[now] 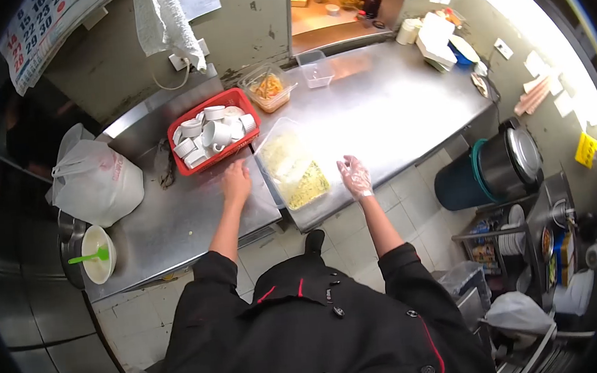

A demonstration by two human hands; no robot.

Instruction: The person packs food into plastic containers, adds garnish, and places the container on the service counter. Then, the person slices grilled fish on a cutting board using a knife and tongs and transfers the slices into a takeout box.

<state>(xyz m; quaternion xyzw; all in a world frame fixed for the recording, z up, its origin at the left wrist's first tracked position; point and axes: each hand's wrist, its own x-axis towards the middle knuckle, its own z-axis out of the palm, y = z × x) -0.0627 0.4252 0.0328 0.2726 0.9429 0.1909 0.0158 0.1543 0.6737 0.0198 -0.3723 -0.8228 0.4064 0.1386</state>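
Observation:
My bare left hand (236, 183) is over the steel counter, just below a red basket (183, 166) of white cups (216, 133). Its fingers look loosely apart, with nothing clearly visible in them. To its right sits a long clear plastic container (266, 162) with pale shredded food (283, 152) and a yellow-green chopped portion (308, 186) at the near end. My right hand (356, 177), in a clear disposable glove, is to the right of this container, apart from it. The right fingers are spread and hold nothing.
Behind the container stand a tub of orange food (267, 88) and a clear tub (315, 70). At left are a white plastic bag (98, 181) and a bowl (99, 272) with a green utensil (88, 257). Dark bins (463, 180) stand at right beside a rack (499, 241).

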